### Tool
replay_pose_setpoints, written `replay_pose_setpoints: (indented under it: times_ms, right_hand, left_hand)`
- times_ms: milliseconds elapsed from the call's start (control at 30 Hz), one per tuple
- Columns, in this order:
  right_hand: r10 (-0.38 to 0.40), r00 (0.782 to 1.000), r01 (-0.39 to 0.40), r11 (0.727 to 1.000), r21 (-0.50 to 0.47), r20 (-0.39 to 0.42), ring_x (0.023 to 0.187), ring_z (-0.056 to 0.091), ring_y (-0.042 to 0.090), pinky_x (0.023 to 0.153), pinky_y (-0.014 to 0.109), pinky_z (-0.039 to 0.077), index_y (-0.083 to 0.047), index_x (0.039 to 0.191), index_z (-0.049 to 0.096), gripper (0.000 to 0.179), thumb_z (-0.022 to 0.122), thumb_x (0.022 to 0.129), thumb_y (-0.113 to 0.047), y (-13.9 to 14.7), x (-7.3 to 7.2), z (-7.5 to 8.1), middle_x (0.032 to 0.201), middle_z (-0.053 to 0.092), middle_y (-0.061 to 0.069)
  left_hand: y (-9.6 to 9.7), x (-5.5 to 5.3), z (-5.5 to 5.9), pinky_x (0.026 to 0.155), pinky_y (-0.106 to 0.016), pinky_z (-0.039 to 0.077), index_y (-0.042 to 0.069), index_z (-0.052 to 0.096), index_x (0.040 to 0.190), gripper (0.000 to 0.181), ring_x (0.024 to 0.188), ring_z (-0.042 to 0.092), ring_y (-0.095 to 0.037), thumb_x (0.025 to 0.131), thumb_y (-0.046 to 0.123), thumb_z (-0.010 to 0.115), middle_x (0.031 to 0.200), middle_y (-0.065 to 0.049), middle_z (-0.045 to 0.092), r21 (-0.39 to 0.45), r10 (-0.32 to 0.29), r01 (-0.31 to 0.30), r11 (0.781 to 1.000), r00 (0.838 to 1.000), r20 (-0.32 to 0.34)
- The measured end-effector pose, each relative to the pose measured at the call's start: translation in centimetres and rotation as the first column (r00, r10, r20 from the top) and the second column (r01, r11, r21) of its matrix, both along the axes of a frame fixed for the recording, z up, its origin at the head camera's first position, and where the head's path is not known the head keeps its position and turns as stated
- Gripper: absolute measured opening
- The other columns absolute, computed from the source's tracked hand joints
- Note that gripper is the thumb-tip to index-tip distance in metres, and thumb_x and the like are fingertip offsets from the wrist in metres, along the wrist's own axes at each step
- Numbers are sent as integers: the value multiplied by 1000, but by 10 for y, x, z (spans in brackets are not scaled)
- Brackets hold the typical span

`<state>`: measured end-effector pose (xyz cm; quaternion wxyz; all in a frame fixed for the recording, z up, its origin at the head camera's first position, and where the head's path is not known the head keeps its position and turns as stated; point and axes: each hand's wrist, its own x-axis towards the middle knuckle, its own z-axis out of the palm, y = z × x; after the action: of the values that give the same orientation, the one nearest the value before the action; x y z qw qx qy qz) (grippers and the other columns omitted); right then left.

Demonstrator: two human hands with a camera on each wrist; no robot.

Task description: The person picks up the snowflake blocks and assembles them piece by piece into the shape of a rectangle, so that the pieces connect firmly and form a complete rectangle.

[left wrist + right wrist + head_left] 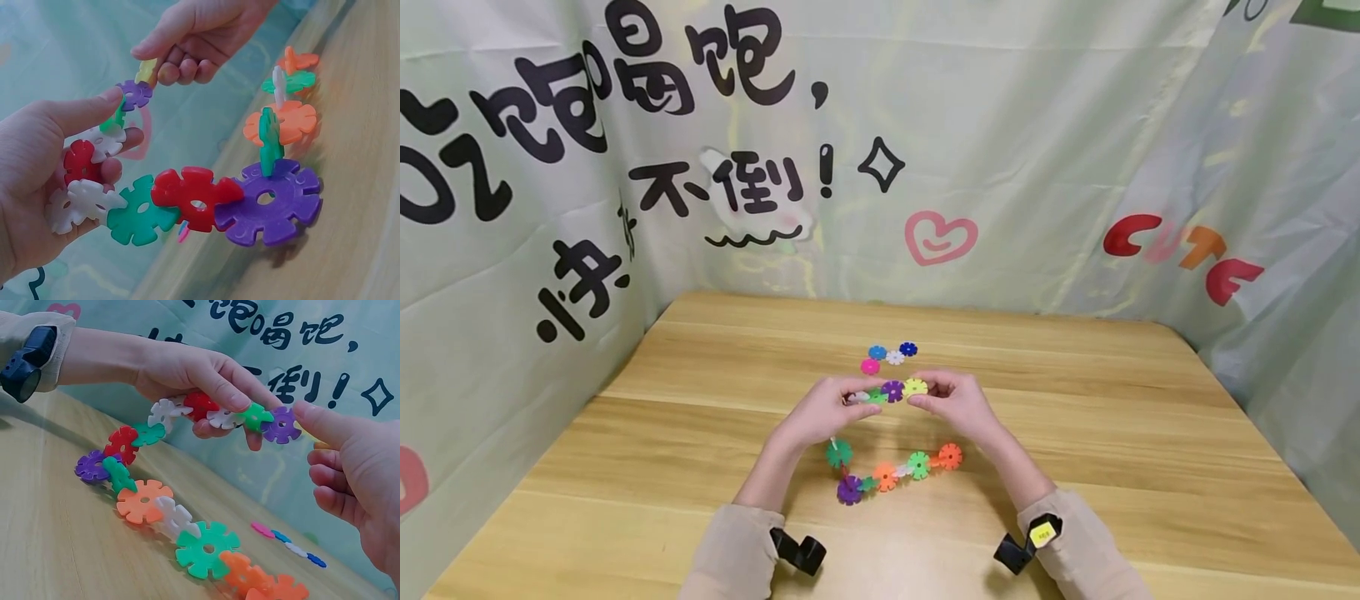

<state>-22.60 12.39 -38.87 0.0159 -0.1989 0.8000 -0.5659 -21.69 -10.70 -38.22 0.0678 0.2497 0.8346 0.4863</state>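
Note:
A long chain of slotted plastic snowflake discs runs through my left hand (822, 410), which pinches it at a small green disc (255, 417) between thumb and fingers. A red disc (81, 161) and white discs lie along the palm. Beyond the fingertips a purple disc (892, 391) is slotted to a yellow disc (915, 387). My right hand (958, 406) pinches that yellow disc between thumb and index finger, its other fingers curled. The rest of the chain droops from the left palm to the table, past a large purple disc (269, 201) to an orange disc (951, 457) at its end.
Beyond the hands, a pink disc (870, 367), a blue disc (877, 352), a white disc (895, 357) and a dark blue disc (908, 348) lie on the wooden table (1075, 400). Printed curtains (1037, 167) hang behind and beside it.

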Motion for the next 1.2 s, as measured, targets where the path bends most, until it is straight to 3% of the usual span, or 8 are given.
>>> replay_pose_setpoints:
  times_ms: [133,367,600,833,1000,1200]
  right_hand:
    - [25,1000,-25,999,-24,8,57,45,12,49,21,39,5,105,66,24,68,83,-6,-2,6,8,68,54,6]
    - [59,997,-55,996,-74,57,58,51,29,50,28,45,0,104,67,23,67,85,-13,2,-6,-10,65,54,8]
    - [99,986,-88,992,-85,131,55,52,15,52,26,47,-4,104,68,25,69,83,-18,5,-8,-12,66,55,14]
    - [127,982,-114,989,-99,141,52,52,13,50,23,46,-1,106,67,29,70,83,-17,6,-9,-12,67,54,16]
    - [145,980,-132,987,-94,138,52,52,12,51,23,44,-2,107,67,30,71,82,-18,6,-9,-13,74,52,30]
    - [180,974,-171,982,-81,134,51,52,12,54,25,48,0,108,66,30,69,83,-16,8,-9,-13,76,51,34]
  left_hand:
    - [0,0,0,41,-21,31,20,61,123,34,44,31,-10,90,18,62,67,-1,51,5,-3,3,1000,1000,-3]
    - [0,0,0,40,-21,28,18,61,124,34,43,28,-10,90,17,62,54,4,36,2,-17,17,1000,1000,8]
    - [0,0,0,37,-19,26,18,61,124,34,39,24,-9,90,17,62,51,5,28,-11,-38,38,999,999,22]
    - [-1,1,1,38,-20,24,16,61,124,34,40,23,-11,90,18,62,48,5,25,0,-41,41,999,998,46]
    - [-1,0,0,37,-19,24,17,61,123,34,39,23,-9,89,22,63,48,6,25,-11,-46,46,999,998,46]
    - [-2,0,-2,37,-18,24,16,61,123,34,38,22,-9,89,23,63,48,5,26,-5,-62,63,998,996,57]
